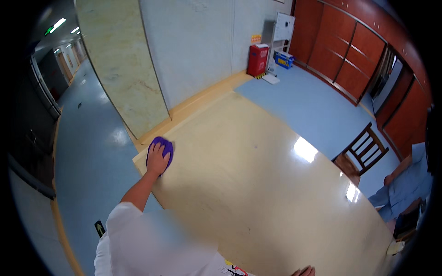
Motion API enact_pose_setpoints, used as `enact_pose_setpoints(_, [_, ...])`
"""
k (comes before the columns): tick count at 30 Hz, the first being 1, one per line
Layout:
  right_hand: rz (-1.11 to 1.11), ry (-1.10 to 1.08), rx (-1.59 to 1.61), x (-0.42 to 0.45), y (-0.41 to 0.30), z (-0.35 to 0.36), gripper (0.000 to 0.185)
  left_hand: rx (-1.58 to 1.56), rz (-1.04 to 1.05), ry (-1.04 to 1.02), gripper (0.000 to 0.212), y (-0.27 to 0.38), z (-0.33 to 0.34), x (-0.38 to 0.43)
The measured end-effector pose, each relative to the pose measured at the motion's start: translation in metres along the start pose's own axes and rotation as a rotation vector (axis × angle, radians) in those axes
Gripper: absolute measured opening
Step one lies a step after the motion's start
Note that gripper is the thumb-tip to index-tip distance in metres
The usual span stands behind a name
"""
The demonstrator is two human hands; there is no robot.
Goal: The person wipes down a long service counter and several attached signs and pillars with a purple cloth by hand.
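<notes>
My left hand [159,161] presses down on a purple cloth [167,146] near the far left corner of a glossy beige tabletop [221,165]. Its fingers are spread over the cloth, and part of the cloth shows around them. At the bottom edge of the picture, my right hand [305,271] lies palm down on the same tabletop; only its fingers show, with nothing seen in them. Small dark marks show on the surface between the hands.
A wooden chair [367,150] stands beyond the table's right edge, near a person in blue clothing [407,183]. A transparent container [395,247] is at the lower right. A marbled pillar [127,69] adjoins the far left end. Farther back stand a red bin [258,60] and a blue box [284,59].
</notes>
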State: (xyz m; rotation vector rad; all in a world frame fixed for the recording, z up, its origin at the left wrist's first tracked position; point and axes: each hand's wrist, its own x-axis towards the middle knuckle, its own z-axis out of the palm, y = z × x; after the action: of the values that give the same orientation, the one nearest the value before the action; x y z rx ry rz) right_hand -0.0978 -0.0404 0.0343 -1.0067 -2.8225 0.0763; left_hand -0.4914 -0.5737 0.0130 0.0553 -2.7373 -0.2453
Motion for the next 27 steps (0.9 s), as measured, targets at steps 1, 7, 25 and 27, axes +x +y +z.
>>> enact_pose_setpoints(1, [-0.002,0.006,0.003,0.001,-0.001,-0.002,0.045,0.000,-0.001,0.003,0.043,0.000,-0.007,-0.016])
enact_pose_setpoints(7, [-0.027,0.042,-0.030,0.007,-0.002,-0.002,0.045,-0.084,-0.028,-0.009,0.046,0.019,-0.035,-0.089])
enact_pose_setpoints(25, [-0.252,0.131,0.099,0.011,-0.001,0.034,0.036,-0.064,0.008,-0.223,0.057,0.022,-0.044,-0.085])
enact_pose_setpoints(27, [-0.423,0.084,0.208,0.019,-0.047,0.031,0.033,-0.107,0.015,-0.230,0.056,0.024,-0.042,-0.076])
